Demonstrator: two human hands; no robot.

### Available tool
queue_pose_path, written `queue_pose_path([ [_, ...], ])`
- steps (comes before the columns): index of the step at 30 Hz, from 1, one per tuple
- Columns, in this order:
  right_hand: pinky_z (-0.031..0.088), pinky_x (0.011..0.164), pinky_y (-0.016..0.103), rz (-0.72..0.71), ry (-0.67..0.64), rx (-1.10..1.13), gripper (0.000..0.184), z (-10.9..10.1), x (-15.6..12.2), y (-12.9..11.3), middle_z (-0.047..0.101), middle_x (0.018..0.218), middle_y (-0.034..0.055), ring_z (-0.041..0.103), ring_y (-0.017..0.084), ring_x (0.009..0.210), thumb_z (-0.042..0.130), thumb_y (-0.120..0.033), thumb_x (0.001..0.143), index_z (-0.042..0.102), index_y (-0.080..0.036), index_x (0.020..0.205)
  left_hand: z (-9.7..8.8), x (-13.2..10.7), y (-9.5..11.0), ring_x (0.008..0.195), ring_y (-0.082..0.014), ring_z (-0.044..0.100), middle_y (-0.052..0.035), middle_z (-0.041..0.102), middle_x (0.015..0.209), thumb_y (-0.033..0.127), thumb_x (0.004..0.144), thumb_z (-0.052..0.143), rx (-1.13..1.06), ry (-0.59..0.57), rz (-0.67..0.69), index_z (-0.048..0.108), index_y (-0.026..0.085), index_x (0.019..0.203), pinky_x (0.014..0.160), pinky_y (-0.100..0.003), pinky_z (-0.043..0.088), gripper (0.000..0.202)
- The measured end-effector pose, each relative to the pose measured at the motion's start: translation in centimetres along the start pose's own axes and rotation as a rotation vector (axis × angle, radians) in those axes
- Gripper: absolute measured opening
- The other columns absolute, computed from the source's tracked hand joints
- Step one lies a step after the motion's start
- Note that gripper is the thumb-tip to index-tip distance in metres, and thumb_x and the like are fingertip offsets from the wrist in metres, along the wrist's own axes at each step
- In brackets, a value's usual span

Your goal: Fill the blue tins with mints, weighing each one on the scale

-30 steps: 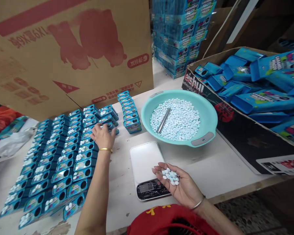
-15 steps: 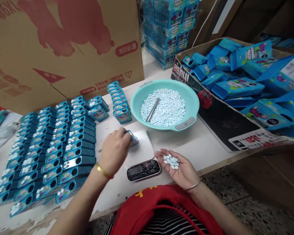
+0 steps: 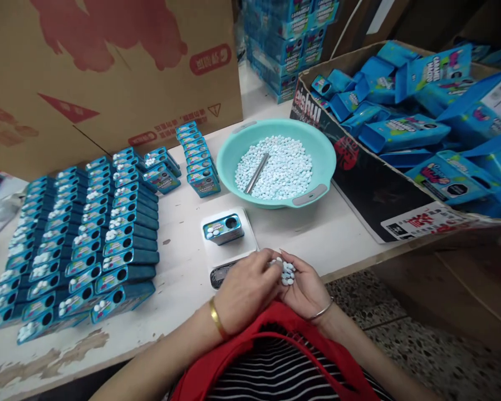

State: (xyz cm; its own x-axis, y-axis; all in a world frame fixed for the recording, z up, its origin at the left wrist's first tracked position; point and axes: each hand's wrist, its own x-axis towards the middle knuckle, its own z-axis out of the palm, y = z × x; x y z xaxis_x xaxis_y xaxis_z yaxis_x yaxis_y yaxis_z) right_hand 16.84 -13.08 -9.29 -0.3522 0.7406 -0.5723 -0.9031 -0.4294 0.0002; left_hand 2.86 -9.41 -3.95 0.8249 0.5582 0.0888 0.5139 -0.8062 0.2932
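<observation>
My right hand [image 3: 309, 289], palm up and cupped, holds a small heap of pale blue and white candies [image 3: 288, 274]. Over that heap, my left hand [image 3: 246, 287] bends inward, its thumb and fingers pinched together on candies at the heap's edge; the fingertips are partly hidden. Just beyond my left hand, a blue candy box [image 3: 223, 229] stands on the white plate of a digital scale [image 3: 209, 253]. Its top has a round dark hole, with a few candies beside it. My left hand covers part of the scale's black display panel.
A turquoise basin [image 3: 229, 172] of candies with a metal tube [image 3: 257, 174] stands behind the scale. Rows of blue boxes [image 3: 127, 259] fill the left. A carton [image 3: 354, 195] of flat blue boxes is at right; a large cardboard box [image 3: 121, 72] stands behind.
My left hand has let go of the blue box on the scale and moved right and nearer to me, to the candies in my right palm. The view has shifted slightly.
</observation>
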Motion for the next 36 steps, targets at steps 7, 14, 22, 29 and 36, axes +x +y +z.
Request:
queue_pose_path([
  [7, 0.055, 0.072, 0.021, 0.029, 0.169, 0.026, 0.020, -0.6, -1.3, 0.5, 0.072, 0.074, 0.0032, 0.068, 0.012, 0.072, 0.048, -0.009, 0.083, 0.068, -0.011, 0.080, 4.5, -0.6, 1.5, 0.077, -0.0154, 0.052, -0.0072, 0.053, 0.097, 0.020, 0.090, 0.043, 0.019, -0.072, -0.036, 0.053, 0.017, 0.091, 0.057, -0.025, 0.045, 0.010],
  [14, 0.055, 0.076, 0.025, 0.023, 0.159, -0.042, 0.018, -0.6, -1.4, 0.6, 0.070, 0.071, 0.0031, 0.066, 0.013, 0.067, 0.051, -0.008, 0.080, 0.067, -0.012, 0.074, 4.3, -0.7, 1.5, 0.071, -0.0144, 0.051, -0.0073, 0.054, 0.092, 0.016, 0.088, 0.043, 0.049, -0.048, -0.039, 0.053, 0.016, 0.095, 0.051, -0.023, 0.042, 0.012],
  [22, 0.056, 0.070, 0.022, 0.016, 0.226, -0.059, 0.022, 0.0, -0.9, 0.5, 0.070, 0.071, 0.0027, 0.066, 0.011, 0.065, 0.046, -0.009, 0.082, 0.066, -0.012, 0.074, 4.9, -0.9, 0.9, 0.077, -0.0158, 0.055, -0.0073, 0.056, 0.096, 0.015, 0.088, 0.042, 0.022, 0.002, -0.058, 0.051, 0.016, 0.097, 0.054, -0.024, 0.045, 0.013],
  [29, 0.054, 0.058, 0.018, 0.004, 0.239, -0.027, 0.025, 0.4, -0.4, 0.6, 0.069, 0.065, 0.0029, 0.064, 0.010, 0.057, 0.043, -0.009, 0.085, 0.065, -0.011, 0.074, 3.4, -0.9, 0.2, 0.078, -0.0145, 0.055, -0.0057, 0.059, 0.092, 0.019, 0.091, 0.040, -0.099, 0.114, 0.010, 0.052, 0.016, 0.098, 0.064, -0.026, 0.046, 0.014],
  [36, 0.056, 0.081, 0.031, 0.030, 0.199, -0.080, 0.025, 2.3, 1.3, 1.2, 0.072, 0.092, 0.0157, 0.069, 0.020, 0.091, 0.041, -0.014, 0.087, 0.064, -0.005, 0.093, -0.4, -3.6, -6.5, 0.112, -0.0259, 0.050, -0.0124, 0.051, 0.122, 0.041, 0.064, 0.078, -0.181, 0.704, -0.330, 0.034, 0.021, 0.132, 0.092, -0.042, 0.042, 0.084],
])
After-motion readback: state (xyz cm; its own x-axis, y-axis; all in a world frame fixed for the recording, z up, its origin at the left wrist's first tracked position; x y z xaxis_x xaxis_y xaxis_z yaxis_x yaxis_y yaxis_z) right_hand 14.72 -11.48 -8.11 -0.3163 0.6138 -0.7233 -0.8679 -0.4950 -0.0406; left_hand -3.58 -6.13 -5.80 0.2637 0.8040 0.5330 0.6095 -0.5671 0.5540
